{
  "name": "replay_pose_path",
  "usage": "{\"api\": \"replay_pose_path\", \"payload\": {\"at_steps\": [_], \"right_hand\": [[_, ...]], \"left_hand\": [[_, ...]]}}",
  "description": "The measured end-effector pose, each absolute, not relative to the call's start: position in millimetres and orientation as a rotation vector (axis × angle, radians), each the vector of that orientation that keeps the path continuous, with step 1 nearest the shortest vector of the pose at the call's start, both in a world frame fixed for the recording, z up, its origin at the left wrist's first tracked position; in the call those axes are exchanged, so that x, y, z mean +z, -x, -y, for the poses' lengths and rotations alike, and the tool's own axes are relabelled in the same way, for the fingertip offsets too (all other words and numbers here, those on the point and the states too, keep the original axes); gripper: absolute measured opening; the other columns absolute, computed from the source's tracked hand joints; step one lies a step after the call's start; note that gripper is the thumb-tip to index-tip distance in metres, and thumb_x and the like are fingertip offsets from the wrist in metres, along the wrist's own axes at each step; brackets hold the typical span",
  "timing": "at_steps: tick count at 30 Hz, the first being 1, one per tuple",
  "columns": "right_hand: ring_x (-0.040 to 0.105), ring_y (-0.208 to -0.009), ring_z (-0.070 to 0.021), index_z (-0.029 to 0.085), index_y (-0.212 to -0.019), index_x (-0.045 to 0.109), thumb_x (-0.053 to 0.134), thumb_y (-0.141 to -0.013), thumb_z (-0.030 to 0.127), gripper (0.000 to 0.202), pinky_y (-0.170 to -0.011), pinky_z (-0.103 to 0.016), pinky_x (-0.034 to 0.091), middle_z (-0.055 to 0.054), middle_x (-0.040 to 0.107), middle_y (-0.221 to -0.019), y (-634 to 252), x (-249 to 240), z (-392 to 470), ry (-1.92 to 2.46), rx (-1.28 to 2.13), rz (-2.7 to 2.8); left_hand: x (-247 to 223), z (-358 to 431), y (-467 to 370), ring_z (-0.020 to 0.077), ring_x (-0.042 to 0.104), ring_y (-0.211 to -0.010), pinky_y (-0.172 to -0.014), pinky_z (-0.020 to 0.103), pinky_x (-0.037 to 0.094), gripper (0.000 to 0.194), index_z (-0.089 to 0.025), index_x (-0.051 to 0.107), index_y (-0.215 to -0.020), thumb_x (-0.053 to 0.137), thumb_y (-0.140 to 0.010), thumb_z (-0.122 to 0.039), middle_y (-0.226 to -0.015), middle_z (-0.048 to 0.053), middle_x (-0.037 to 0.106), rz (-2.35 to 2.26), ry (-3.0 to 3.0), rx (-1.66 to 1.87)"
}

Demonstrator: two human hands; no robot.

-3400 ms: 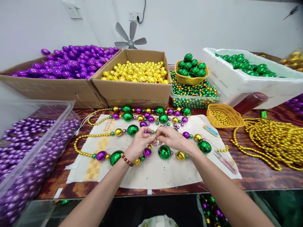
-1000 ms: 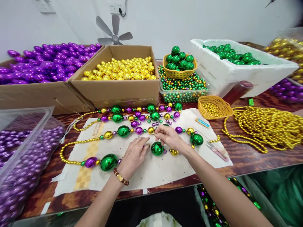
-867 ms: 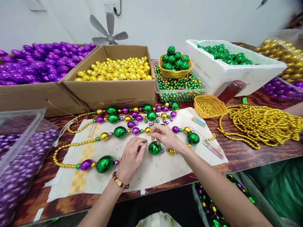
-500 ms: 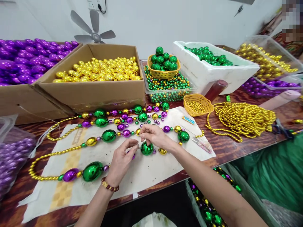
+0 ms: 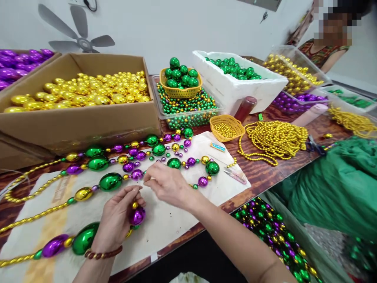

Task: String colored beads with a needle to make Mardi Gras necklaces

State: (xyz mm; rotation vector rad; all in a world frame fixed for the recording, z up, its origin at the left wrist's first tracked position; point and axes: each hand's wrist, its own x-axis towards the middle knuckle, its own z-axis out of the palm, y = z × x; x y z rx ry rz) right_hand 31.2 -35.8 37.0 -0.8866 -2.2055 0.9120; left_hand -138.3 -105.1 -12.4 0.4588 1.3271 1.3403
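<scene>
My left hand point(image 5: 119, 214) is closed in a pinch, with a beaded strand under its fingers. Just below the fingertips are a small gold bead point(image 5: 134, 205) and a round purple bead point(image 5: 137, 216) of that strand. My right hand point(image 5: 167, 184) has its fingertips pressed together close to the left fingertips; what they grip is too fine to make out. Part of the necklace lies behind the hands, with a big green bead point(image 5: 110, 182) and a gold oval bead point(image 5: 84, 193). Another large green bead point(image 5: 86, 238) is partly hidden by my left wrist.
A white cloth point(image 5: 159, 236) covers the table here. Behind it stand a cardboard box point(image 5: 118, 122) of gold beads, a foam box point(image 5: 235, 88) of green beads and a yellow basket point(image 5: 226, 135). Scissors point(image 5: 235, 175) and piled gold bead strands point(image 5: 275, 139) are at right. A person sits beyond.
The view has swung right, bringing a person into sight. My left hand now has gold and purple beads hanging below its fingers; both hands stay close together.
</scene>
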Motion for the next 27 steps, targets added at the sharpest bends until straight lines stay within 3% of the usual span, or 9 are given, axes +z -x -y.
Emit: {"api": "replay_pose_path", "payload": {"at_steps": [4,8,12,23,27], "right_hand": [[0.061,-0.087,-0.0141,0.026,-0.093,0.057,0.049,-0.092,0.027,0.007,-0.065,-0.024,0.038,0.004,0.063,-0.099,-22,36,48,0.900,0.685,2.333],[0.062,-0.086,-0.0124,0.027,-0.091,0.054,0.048,-0.092,0.025,0.006,-0.061,-0.024,0.035,0.008,0.067,-0.094,-16,36,44,0.866,0.696,2.380],[0.063,-0.085,-0.0132,0.028,-0.091,0.055,0.049,-0.091,0.028,0.006,-0.058,-0.024,0.033,0.009,0.070,-0.093,-14,32,32,0.916,0.713,2.382],[0.066,-0.080,-0.0191,0.029,-0.097,0.059,0.045,-0.091,0.031,0.015,-0.058,-0.027,0.036,0.004,0.071,-0.085,-13,37,21,1.009,0.688,2.485],[0.066,-0.086,-0.0222,0.025,-0.098,0.061,0.042,-0.094,0.045,0.028,-0.064,-0.029,0.042,-0.002,0.072,-0.093,-23,40,18,0.995,0.747,2.548]], "left_hand": [[-21,106,139,0.0103,0.055,-0.054,-0.049,0.018,0.044,0.021,-0.017,0.068,-0.083,0.079,-0.068,-0.027,-0.064,-0.002,0.063,-1.306,-0.564,1.207],[-26,109,141,0.0109,0.054,-0.053,-0.049,0.019,0.042,0.024,-0.017,0.069,-0.080,0.082,-0.064,-0.028,-0.060,-0.001,0.063,-1.324,-0.599,1.156],[-22,110,142,0.0109,0.052,-0.052,-0.048,0.020,0.039,0.021,-0.017,0.069,-0.079,0.078,-0.071,-0.033,-0.057,0.000,0.060,-1.310,-0.668,1.060],[-21,106,139,0.0108,0.049,-0.052,-0.047,0.020,0.038,0.026,-0.017,0.065,-0.078,0.077,-0.070,-0.039,-0.056,0.000,0.058,-1.356,-0.690,1.005],[-19,105,138,0.0111,0.050,-0.052,-0.047,0.019,0.038,0.030,-0.018,0.066,-0.086,0.079,-0.068,-0.040,-0.057,-0.002,0.058,-1.415,-0.708,1.061]]}}
